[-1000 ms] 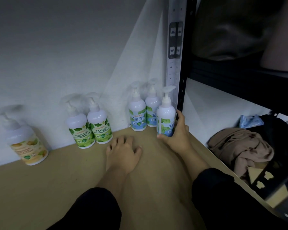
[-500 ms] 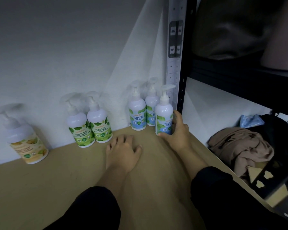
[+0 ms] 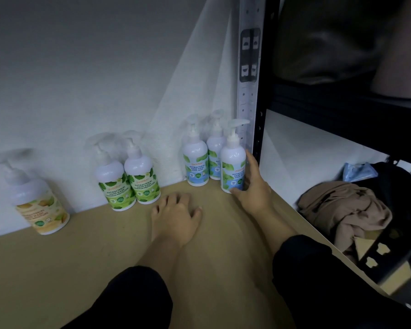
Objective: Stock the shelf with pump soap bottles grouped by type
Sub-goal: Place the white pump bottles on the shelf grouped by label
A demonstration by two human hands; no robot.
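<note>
On the tan shelf board, pump soap bottles stand against the white wall. A yellow-label bottle is alone at the left, and two green-label bottles stand together in the middle. Two blue-label cool mint bottles stand at the right corner. A third blue-label bottle stands upright on the board just in front of them. My right hand holds it, thumb at its base and fingers round its right side. My left hand rests flat on the board, between the green and blue groups.
A black shelf upright and a white perforated strip rise just right of the blue bottles. Beyond the board's right edge, lower down, lie a crumpled tan cloth and dark items. A dark shelf above holds bags.
My right hand has set the third blue-label bottle down and nudged it slightly back toward the other two; its grip looks looser. My left hand has stayed put.
</note>
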